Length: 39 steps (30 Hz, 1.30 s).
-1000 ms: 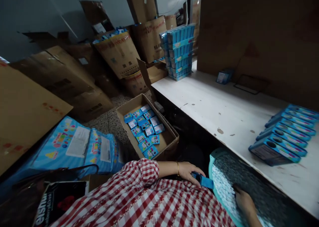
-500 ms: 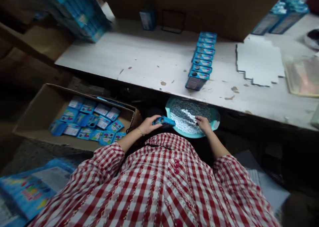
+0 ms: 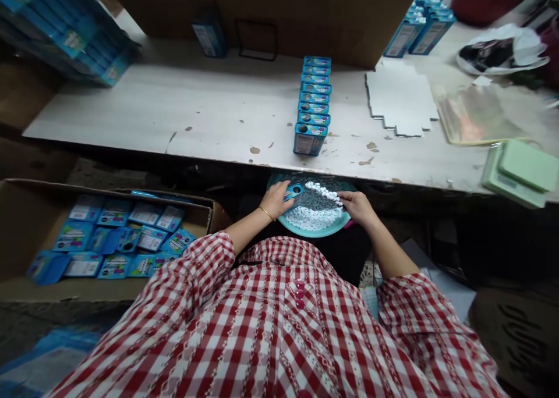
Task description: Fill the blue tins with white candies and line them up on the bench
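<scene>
Gripping | left hand [image 3: 276, 200] closed on blue tin [image 3: 294, 192], long axis slanting far-right, just left of row of white pellets [image 3: 322, 193] | right hand [image 3: 358, 207] curled at row's right end, grip unclear | teal tray [image 3: 305, 233] below

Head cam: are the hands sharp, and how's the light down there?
Head view: the bench top is bright and even, the space beneath it dark shadow; the left hand and right hand look fairly sharp, without strong glare; the wide lens bends the frame's edges.

Head-worn camera, facing forward and down over chest [image 3: 279, 322], close above hands [image 3: 276, 200].
</scene>
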Available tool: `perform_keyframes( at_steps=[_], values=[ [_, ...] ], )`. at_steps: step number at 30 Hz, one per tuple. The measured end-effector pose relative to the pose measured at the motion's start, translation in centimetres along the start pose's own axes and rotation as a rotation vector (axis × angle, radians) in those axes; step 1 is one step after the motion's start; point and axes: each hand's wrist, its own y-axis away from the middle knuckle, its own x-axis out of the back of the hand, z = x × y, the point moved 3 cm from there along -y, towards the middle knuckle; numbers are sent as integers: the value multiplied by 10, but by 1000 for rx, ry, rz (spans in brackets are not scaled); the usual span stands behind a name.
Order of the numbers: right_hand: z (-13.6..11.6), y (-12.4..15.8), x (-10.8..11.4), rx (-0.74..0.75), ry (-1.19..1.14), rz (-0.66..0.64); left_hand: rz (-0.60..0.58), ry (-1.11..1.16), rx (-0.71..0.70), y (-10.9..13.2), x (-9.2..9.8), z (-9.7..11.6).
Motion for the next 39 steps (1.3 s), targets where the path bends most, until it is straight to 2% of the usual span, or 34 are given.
perform_keyframes(
  at_steps=[4,8,12,15,18,20,22,25,28,30,32,36,39],
  values=[
    [-39,10,16,45,471,-36,-68,-126,-23,-7,-12,11],
    [-82,17,12,36,876,-127,-100,-218,-66,-7,-15,24],
    [-118,19,-5,127,984,-155,-117,-271,-54,-7,-19,29],
    [-132,21,-10,187,982,-173,-116,-282,-29,-7,-23,26],
    [-124,23,1,144,956,-113,-114,-261,-13,-6,-25,20],
    [-104,25,9,60,860,-40,-113,-235,9,-5,-25,17],
    [-76,27,5,14,622,27,-107,-194,60,-6,-24,16],
    [-34,28,-32,23,107,107,-100,-94,182,-8,-21,20],
    [-14,29,-84,53,-162,189,-112,62,351,-6,-22,26],
    [-16,29,-106,100,-159,259,-162,203,482,-4,-28,28],
    [-21,27,-110,152,-74,331,-190,346,503,-4,-34,27],
    [-27,10,-85,88,173,426,-203,639,507,-3,-38,16],
    [-24,1,-62,-29,176,442,-87,726,385,-3,-31,8]
  ],
)
